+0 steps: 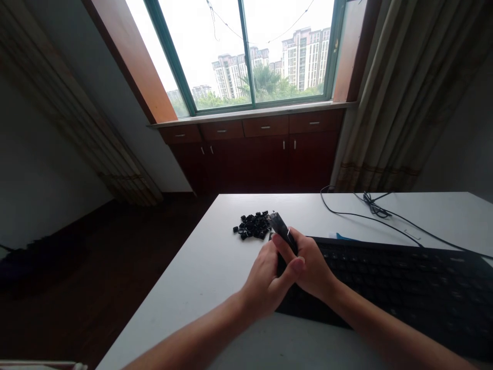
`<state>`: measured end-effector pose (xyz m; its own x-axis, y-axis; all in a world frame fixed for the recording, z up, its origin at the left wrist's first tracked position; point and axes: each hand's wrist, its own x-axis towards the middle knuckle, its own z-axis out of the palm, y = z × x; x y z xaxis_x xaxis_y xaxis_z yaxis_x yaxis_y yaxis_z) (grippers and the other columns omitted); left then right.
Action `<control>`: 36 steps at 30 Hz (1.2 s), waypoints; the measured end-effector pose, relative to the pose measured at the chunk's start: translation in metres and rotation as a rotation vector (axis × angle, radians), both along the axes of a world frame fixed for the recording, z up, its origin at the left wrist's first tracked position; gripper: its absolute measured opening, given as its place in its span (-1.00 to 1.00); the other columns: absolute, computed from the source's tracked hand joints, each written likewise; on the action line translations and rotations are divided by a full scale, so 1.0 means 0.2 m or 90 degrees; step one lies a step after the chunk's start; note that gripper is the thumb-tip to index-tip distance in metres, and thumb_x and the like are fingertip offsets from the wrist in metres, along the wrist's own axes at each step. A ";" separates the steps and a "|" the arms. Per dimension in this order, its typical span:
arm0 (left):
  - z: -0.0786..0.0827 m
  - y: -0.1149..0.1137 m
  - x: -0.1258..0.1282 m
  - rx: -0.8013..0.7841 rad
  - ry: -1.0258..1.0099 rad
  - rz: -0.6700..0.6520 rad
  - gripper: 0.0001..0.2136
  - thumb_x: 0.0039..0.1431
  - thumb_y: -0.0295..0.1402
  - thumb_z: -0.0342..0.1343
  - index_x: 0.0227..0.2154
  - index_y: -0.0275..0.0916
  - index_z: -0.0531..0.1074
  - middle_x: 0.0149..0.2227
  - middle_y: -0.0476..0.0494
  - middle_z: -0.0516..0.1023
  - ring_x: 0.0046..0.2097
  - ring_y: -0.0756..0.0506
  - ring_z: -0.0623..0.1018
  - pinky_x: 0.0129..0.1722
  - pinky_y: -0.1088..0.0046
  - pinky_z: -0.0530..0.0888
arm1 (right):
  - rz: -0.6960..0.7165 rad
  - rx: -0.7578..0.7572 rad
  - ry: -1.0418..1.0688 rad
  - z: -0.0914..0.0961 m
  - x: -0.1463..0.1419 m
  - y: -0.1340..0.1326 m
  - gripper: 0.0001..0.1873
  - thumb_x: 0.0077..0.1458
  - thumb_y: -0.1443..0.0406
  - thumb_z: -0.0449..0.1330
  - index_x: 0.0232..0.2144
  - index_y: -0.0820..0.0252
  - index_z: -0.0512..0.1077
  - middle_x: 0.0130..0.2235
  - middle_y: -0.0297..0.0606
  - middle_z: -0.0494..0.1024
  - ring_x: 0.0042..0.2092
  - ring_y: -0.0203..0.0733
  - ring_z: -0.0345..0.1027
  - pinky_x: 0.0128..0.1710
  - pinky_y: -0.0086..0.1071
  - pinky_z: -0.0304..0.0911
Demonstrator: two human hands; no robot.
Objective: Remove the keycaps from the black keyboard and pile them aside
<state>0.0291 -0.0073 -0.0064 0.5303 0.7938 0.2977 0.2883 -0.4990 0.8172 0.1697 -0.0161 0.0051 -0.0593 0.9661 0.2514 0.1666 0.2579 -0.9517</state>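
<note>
My right hand [311,264] is closed around a black tool [280,225] with a flat, greyish tip that points up and left. What kind of tool it is, I cannot make out. My left hand [265,277] presses against the right one at the left end of a black keyboard [385,277]. Its fingers are curled and partly hidden, and its thumb reaches across to the right hand. Just beyond the tool's tip lies a pile of loose black keycaps [252,226] on the white table [200,277].
A blue brush [344,237] lies behind the keyboard, partly hidden by it. Black cable [375,207] runs in a bundle across the table's back right. The table's left edge drops to a dark floor [115,257]. Red-brown cabinets [250,159] stand beneath the window.
</note>
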 end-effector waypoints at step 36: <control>0.04 0.02 -0.02 0.179 0.035 -0.021 -0.77 0.12 -0.40 0.35 -0.19 -0.17 0.45 -0.22 -0.05 0.57 -0.19 -0.09 0.54 -0.17 0.38 0.47 | -0.055 -0.146 0.665 0.05 0.05 0.09 -0.48 0.13 -0.14 0.25 -0.50 0.13 0.27 -0.75 -0.58 0.16 -0.76 -0.49 -0.19 -0.85 -0.62 -0.16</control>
